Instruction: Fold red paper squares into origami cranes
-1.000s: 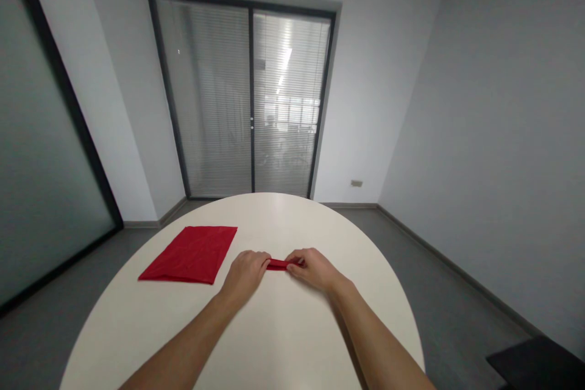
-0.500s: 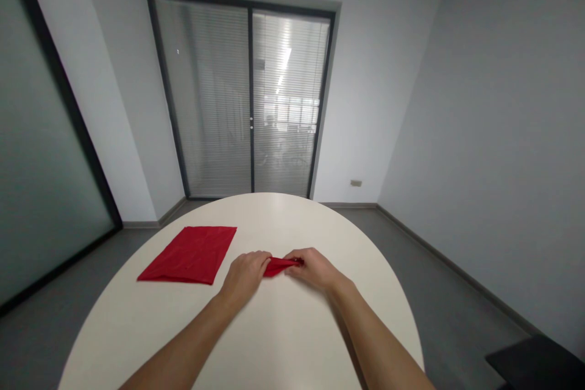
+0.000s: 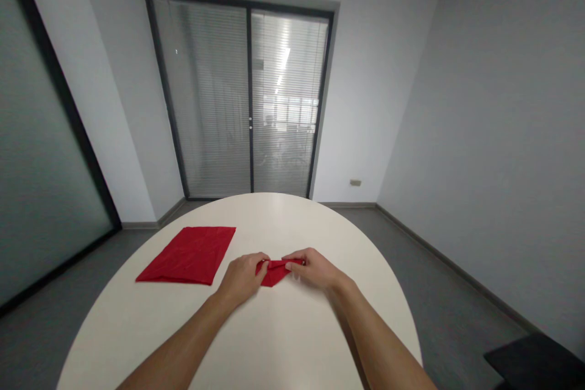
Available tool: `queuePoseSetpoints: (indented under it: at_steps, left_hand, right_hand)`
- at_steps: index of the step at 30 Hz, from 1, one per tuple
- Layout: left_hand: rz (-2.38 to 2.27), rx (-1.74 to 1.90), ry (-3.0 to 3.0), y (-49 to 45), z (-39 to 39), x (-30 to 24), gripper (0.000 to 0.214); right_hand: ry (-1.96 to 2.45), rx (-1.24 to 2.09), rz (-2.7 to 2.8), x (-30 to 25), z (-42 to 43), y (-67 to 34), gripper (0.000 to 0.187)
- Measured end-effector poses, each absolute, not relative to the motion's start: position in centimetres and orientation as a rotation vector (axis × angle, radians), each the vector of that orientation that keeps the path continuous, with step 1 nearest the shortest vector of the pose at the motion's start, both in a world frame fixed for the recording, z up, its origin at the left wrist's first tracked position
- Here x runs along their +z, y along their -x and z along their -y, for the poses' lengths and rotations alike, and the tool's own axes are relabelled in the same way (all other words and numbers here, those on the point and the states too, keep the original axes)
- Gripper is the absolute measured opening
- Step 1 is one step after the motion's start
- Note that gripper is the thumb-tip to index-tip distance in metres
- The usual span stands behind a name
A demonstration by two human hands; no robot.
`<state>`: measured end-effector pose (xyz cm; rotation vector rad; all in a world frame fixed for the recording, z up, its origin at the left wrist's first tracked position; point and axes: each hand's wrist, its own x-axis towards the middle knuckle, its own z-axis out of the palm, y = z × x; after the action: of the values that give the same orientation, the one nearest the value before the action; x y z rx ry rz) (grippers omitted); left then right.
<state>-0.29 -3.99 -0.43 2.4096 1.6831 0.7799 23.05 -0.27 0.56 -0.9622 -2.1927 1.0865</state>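
Note:
Between my two hands is a small folded piece of red paper or thin cloth point(image 3: 274, 276), just above or on the table. My left hand point(image 3: 244, 274) pinches its left end, the thumb on the near side and the fingers over the top. The right end is pinched by my right hand point(image 3: 311, 266). A fold runs along its upper edge, and a pointed flap hangs toward me. Further left lies a larger red sheet point(image 3: 189, 256) of similar look, flat with slight creases, touched by neither hand.
Everything rests on a round cream table point(image 3: 283, 341). Beyond it stands a glass partition with blinds point(image 3: 205, 103). A dark flat object point(image 3: 534, 359), perhaps a chair part, is at the lower right, past the table's edge.
The small red piece has turned between my fingers, so more of its near face and the pointed lower flap now show. Both hands stay in nearly the same place.

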Motion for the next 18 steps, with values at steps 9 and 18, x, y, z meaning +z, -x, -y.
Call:
queuePoseSetpoints:
  at_steps: [9, 18]
  left_hand:
    - [-1.561, 0.923, -2.630, -0.4, 4.2, -0.6, 0.028]
    - [-1.345, 0.612, -2.643, -1.2, 4.5, -3.7, 0.046]
  right_hand:
    - [1.079, 0.913, 2.168, -1.3, -0.9, -22.6, 0.030]
    - [1.162, 0.732, 2.303, -0.4, -0.4, -22.9, 0.030]
